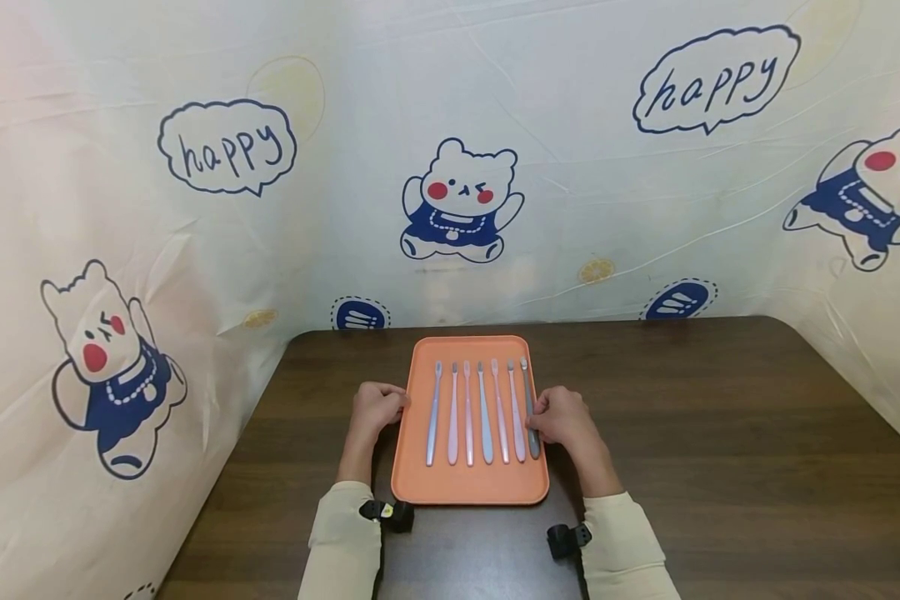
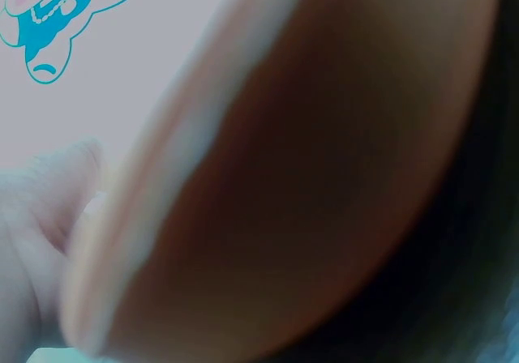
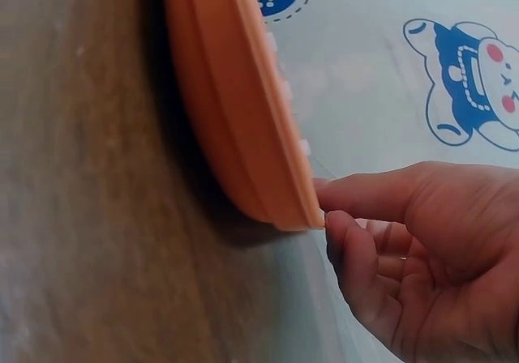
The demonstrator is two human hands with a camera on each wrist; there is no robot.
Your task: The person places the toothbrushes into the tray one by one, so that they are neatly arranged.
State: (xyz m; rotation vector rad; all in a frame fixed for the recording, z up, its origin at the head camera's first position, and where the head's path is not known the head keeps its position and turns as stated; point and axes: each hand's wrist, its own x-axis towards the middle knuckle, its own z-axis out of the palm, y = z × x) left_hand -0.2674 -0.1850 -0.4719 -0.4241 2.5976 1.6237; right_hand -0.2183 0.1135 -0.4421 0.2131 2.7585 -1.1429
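Note:
An orange tray [image 1: 465,487] lies on the table with several toothbrushes side by side in it, handles toward me. Some are blue, such as the blue toothbrush [image 1: 484,417]; others are pinkish. My left hand [image 1: 378,406] grips the tray's left rim; in the left wrist view the blurred hand [image 2: 36,249] is partly hidden behind the tray edge. At the right rim a dark grey toothbrush [image 1: 528,400] lies slightly tilted, and my right hand [image 1: 564,415] pinches its handle. In the right wrist view, the fingertips [image 3: 339,227] meet at the tray's rim, hiding the handle.
The dark wooden table [image 1: 720,433] extends to both sides of the tray. Behind and beside it hangs a pale curtain [image 1: 570,200] printed with bears and lettering. Black wrist cameras [image 1: 567,542] sit at both sleeves.

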